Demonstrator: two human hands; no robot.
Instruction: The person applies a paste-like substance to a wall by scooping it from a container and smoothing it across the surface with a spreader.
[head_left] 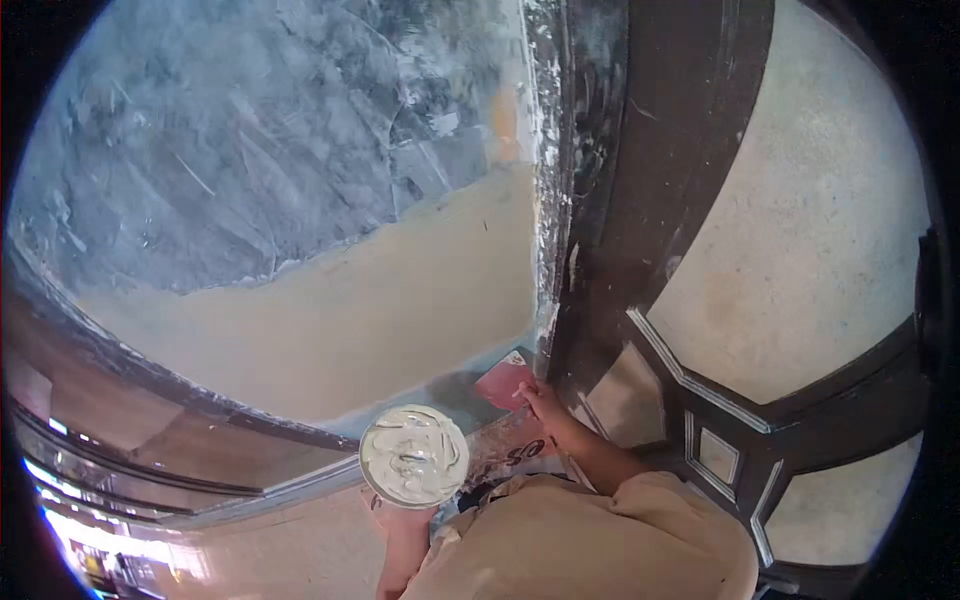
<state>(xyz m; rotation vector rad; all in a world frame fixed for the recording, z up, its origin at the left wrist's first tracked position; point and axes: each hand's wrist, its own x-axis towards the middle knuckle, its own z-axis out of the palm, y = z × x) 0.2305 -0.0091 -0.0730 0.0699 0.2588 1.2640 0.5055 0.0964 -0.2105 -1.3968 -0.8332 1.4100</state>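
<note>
My right hand (537, 397) is closed on a flat reddish-pink spreader (505, 382), whose edge lies close to the lower right part of the wall, beside the dark frame. A round tub (414, 456) full of creamy white paste rests in my left hand (402, 515), which supports it from below; most of its fingers are hidden by the tub. The wall shows a smooth beige band (400, 290) across its lower part. Above that band the surface (250, 150) is mottled blue-grey.
A dark frame (660, 140) with white smears along its edge stands right of the wall. Beyond it are dark mouldings with pale panels (800, 220). A ledge runs along the lower left, above a tan floor (290, 545). Printed sheeting (515, 445) lies near my body.
</note>
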